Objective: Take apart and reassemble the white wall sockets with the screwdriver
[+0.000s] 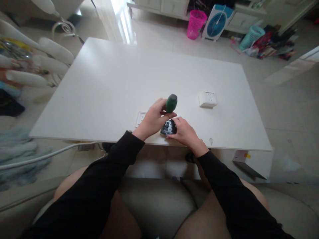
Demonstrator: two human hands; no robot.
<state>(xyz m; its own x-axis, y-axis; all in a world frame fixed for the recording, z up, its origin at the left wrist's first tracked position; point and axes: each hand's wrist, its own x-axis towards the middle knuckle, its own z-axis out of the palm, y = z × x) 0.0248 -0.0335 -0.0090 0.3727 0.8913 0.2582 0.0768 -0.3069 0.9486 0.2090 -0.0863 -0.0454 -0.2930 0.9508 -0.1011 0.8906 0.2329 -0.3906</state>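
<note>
My left hand (157, 117) is closed around the green handle of a screwdriver (171, 103), which stands nearly upright with its grey end up. Its tip is hidden behind my fingers. Below it, near the table's front edge, lies a small black socket module (168, 127), its inner side facing up. My right hand (183, 131) grips this module from the right, thumb at the front and fingers at the back. A white socket plate (140, 119) lies partly hidden behind my left hand. To the right of my hands sits a white wall socket box (208, 99).
The white table (119, 79) spans the view, its front edge just before my lap. A pale cable (50, 160) runs at the left. White lamp arms (54, 49) stand beside the left edge. On the far floor are a pink basket (196, 25) and a blue fan (216, 24).
</note>
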